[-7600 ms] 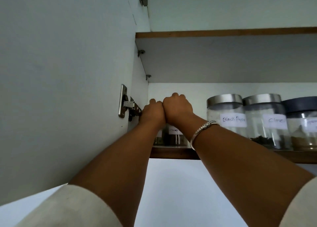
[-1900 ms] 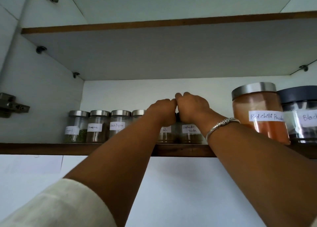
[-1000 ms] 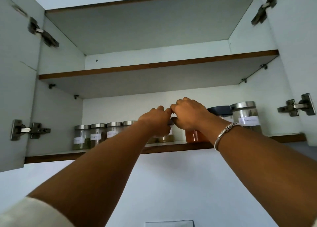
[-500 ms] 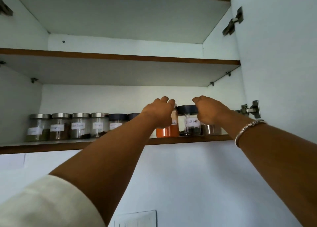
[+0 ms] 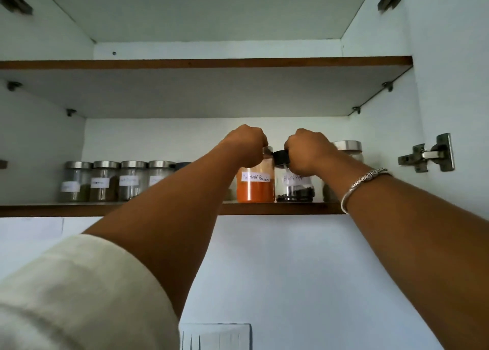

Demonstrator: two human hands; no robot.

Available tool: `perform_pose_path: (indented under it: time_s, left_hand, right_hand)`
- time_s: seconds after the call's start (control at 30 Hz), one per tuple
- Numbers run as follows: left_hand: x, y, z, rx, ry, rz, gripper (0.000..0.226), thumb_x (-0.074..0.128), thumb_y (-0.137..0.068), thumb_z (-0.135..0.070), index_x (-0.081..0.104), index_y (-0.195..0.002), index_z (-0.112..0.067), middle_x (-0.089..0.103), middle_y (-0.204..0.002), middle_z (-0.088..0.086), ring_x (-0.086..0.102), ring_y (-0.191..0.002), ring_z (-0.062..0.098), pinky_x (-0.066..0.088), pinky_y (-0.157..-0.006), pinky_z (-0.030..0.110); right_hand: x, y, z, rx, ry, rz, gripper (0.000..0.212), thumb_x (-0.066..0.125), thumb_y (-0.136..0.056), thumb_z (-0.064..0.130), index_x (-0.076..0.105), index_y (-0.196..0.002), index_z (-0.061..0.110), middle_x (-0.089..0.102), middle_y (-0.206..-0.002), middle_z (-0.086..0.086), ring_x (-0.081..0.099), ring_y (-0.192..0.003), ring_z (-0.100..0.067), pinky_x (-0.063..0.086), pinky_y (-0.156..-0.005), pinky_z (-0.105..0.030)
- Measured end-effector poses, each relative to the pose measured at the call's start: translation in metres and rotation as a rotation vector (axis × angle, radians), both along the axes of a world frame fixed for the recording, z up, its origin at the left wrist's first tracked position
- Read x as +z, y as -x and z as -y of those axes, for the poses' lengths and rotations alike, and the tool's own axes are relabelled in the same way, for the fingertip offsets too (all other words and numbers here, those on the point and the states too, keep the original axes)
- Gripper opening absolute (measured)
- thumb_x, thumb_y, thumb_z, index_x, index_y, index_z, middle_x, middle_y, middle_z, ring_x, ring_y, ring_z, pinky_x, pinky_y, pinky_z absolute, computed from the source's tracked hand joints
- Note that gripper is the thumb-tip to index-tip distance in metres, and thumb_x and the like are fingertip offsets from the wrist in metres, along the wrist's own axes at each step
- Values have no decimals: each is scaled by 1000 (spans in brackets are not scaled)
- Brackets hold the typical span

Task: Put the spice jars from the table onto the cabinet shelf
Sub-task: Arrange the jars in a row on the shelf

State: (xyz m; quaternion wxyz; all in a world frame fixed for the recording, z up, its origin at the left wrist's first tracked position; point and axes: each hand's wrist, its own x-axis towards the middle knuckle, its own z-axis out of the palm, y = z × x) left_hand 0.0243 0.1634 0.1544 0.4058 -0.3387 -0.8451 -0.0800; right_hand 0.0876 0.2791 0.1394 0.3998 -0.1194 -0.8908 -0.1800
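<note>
I note both arms raised to the lower cabinet shelf. The left hand curls over the lid of the red chilli powder jar. The right hand grips the black lid of the black pepper jar, just beside it. Both jars stand upright on the shelf. Four steel-lidded jars line up further left.

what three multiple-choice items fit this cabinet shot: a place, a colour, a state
1. Where is the red chilli powder jar? A on a table B on the lower shelf, left of the black pepper jar C on the floor
2. What colour is the black pepper jar's lid? A silver B red C black
3. What is the right hand doing? A gripping that lid B hanging open C pointing upward
Answers: B, it stands there on the shelf; C, black shows beside the hand; A, the hand is curled round it.
</note>
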Motion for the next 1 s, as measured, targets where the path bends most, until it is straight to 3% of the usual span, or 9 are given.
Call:
perform_pose_path:
  time_s: [0.1, 0.3, 0.4, 0.47, 0.6, 0.83, 1.0]
  left_hand:
    - [2, 16, -6, 14, 11, -5, 42, 52, -88, -6, 56, -129, -16, 61, -125, 7, 56, -110, 24, 46, -90, 31]
    - [2, 55, -18, 24, 31, 26, 44, 52, -89, -4, 54, -131, -15, 58, -129, 7, 55, -113, 23, 46, -93, 30]
    - [5, 75, -24, 48, 78, 5, 39, 52, -90, -7, 58, -127, -16, 60, -125, 7, 55, -111, 24, 48, -95, 34]
    - [6, 89, -27, 51, 82, 10, 38, 52, -90, -8, 59, -126, -16, 61, -124, 6, 55, -110, 24, 48, -94, 33]
    - [4, 112, -36, 69, 93, 14, 43, 50, -91, -8, 51, -134, -16, 55, -133, 7, 51, -119, 25, 44, -97, 32]
    - [6, 133, -41, 105, 184, 21, 46, 45, -95, -8, 42, -140, -15, 47, -141, 8, 45, -127, 26, 37, -102, 31]
    - [4, 139, -50, 154, 269, 55, 49, 45, -96, -13, 34, -143, -10, 44, -142, 11, 42, -130, 27, 34, -105, 33]
  right_hand:
    - [5, 14, -1, -5, 6, 29, 20, 58, -85, 16, 64, -103, 8, 54, -88, -8, 51, -79, -23, 41, -67, -29]
    - [9, 52, -14, -8, 64, 79, 20, 57, -86, 16, 62, -104, 7, 62, -101, -11, 52, -82, -23, 40, -69, -28]
    - [12, 70, -23, -3, 88, 126, 17, 56, -87, 16, 61, -101, 7, 58, -90, -7, 48, -80, -21, 40, -66, -27]
    - [15, 82, -26, -16, 97, 144, 6, 56, -87, 15, 57, -87, 9, 48, -74, -2, 48, -79, -20, 38, -59, -26]
    - [22, 107, -37, -39, 114, 168, 28, 54, -85, 12, 40, -60, 15, 42, -68, -2, 47, -68, -20, 43, -70, -32]
    - [25, 135, -49, -41, 92, 203, 28, 52, -82, 10, 39, -58, 17, 40, -66, -1, 47, -67, -22, 44, -73, -33]
    - [24, 143, -53, -17, 140, 248, 8, 54, -82, 13, 57, -75, 15, 51, -71, -1, 57, -80, -25, 52, -79, -35]
